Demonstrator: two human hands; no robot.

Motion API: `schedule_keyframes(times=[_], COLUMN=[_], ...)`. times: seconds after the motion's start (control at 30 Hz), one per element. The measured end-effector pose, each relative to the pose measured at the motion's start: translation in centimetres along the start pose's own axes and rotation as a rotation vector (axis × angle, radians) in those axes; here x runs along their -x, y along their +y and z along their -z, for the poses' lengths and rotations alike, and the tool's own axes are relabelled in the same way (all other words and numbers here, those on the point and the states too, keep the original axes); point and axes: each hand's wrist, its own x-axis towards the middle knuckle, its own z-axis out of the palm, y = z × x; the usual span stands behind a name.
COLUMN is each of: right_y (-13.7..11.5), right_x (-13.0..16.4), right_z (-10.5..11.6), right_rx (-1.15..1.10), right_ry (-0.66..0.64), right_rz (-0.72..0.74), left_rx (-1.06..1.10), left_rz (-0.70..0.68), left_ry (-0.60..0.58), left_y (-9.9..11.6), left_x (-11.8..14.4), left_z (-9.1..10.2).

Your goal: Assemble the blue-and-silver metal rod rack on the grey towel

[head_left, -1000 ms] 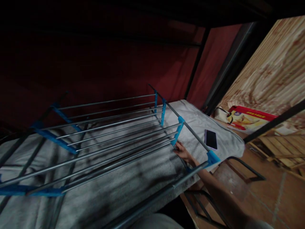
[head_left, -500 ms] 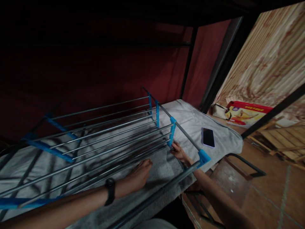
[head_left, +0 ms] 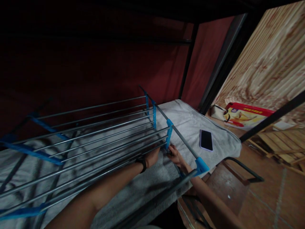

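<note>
A clothes drying rack (head_left: 111, 149) with grey metal bars and blue plastic brackets rests on a grey blanket (head_left: 226, 140). My right hand (head_left: 175, 156) is closed, its fingers curled at the lower end of a blue bracket (head_left: 168, 136) on the rack's right side. Just left of it, my left hand (head_left: 152, 157) reaches beneath the lower bars, close to the same bracket. Its fingertips are hidden, so their grip does not show. A dark band sits on the left wrist.
A phone (head_left: 206, 140) lies on the blanket to the right. Dark metal posts (head_left: 188, 63) frame the bed. Beyond its right end are a red and yellow box (head_left: 247, 115), a wooden crate (head_left: 281, 143) and a metal-framed chair (head_left: 228, 178) on the tiled floor.
My left hand has moved right and forward, from the open blanket to the bracket's lower end. My right hand stays at the bracket. The view has shifted slightly.
</note>
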Motion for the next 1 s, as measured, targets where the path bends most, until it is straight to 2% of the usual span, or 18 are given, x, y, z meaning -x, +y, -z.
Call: schedule_keyframes(times=[0.23,0.5,0.77,1.0], right_y=[-1.2,-1.9,-1.8,-1.8], right_x=[-0.2,-0.3,0.6,1.0], right_z=[0.1,-0.2,-1.0,-1.1], right_rx=[0.030,0.053,0.064,0.054], right_ry=[-0.040,-0.020,0.000,0.006], right_rz=[0.048,0.016,-0.042,-0.064], left_rx=[0.006,0.047,0.089,0.093], left_rz=[0.009,0.049,-0.053,-0.042], left_ry=[0.095,0.120,0.128,0.122], left_y=[0.4,0.5,-0.5,-0.3], left_x=[0.7,1.4,1.8,1.9], left_z=[0.3,0.4,-0.7,-1.0])
